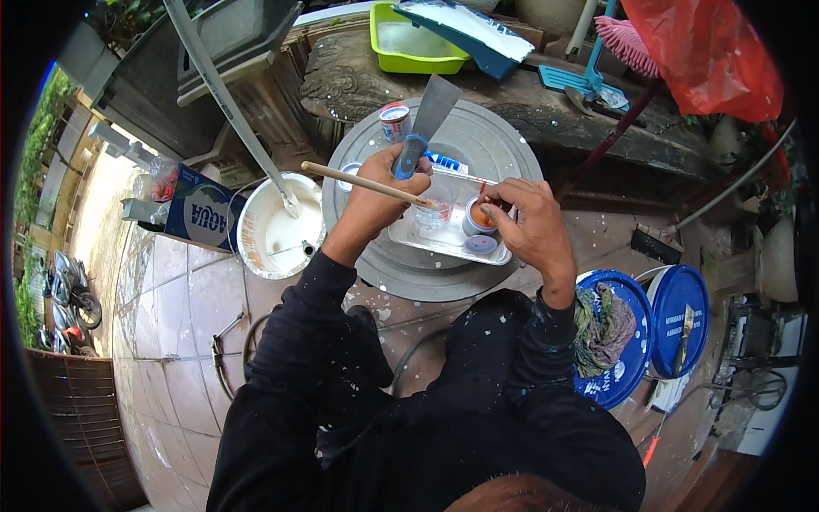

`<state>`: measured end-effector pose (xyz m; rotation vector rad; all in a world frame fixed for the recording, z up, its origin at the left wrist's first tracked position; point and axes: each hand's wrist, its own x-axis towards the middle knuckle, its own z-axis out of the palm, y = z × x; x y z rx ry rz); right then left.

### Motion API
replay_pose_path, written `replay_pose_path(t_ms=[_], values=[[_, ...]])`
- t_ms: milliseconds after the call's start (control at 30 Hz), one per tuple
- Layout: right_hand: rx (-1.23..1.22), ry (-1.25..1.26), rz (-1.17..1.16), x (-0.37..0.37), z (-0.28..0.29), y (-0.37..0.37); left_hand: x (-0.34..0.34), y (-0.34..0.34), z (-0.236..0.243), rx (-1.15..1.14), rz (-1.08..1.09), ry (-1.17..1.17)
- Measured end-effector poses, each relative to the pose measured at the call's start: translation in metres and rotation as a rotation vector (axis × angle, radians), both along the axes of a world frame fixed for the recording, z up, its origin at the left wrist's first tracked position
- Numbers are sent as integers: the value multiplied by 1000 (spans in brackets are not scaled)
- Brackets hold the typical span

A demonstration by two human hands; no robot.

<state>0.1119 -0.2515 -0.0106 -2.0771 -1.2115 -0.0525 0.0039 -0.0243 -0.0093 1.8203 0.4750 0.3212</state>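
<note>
My left hand [378, 203] is closed around a putty knife with a blue-and-grey handle [410, 158] and a wide metal blade [438, 106] pointing away. A thin wooden stick [365, 181] also runs through that hand. My right hand [536, 224] is at a small can of orange-brown paint [479, 218], its fingertips pinched over the rim; what they grip is hidden. The can stands in a silver tray [452, 250], beside a round greyish lid [480, 245] and a clear plastic cup [432, 212]. Beyond the left hand stands a red, white and blue can [395, 123].
The tray rests on a round grey table [392, 266]. At left stands a white-stained bucket [277, 230] with a long pole [223, 90] leaning in it. Blue-lidded pails [680, 320] stand at right, one carrying a rag [603, 328]. Behind are a lime-green tray [416, 43] and a wooden bench [341, 72].
</note>
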Motion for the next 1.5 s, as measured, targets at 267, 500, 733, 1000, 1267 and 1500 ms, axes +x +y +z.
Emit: replay_pose_path(t_ms=[267, 500, 733, 1000, 1267, 1500], values=[[28, 18, 41, 0, 2, -1, 1, 2, -1, -12, -4, 19], [-3, -22, 15, 1, 3, -1, 3, 2, -3, -6, -4, -3], [69, -28, 20, 1, 0, 0, 3, -1, -1, -19, -6, -14], [43, 11, 36, 1, -1, 1, 2, 1, -1, -10, -4, 12], [98, 33, 73, 3, -3, 0, 1, 0, 2, -16, -13, 18], [68, 39, 61, 2, -4, 0, 2, 2, -2, -15, -16, 13]])
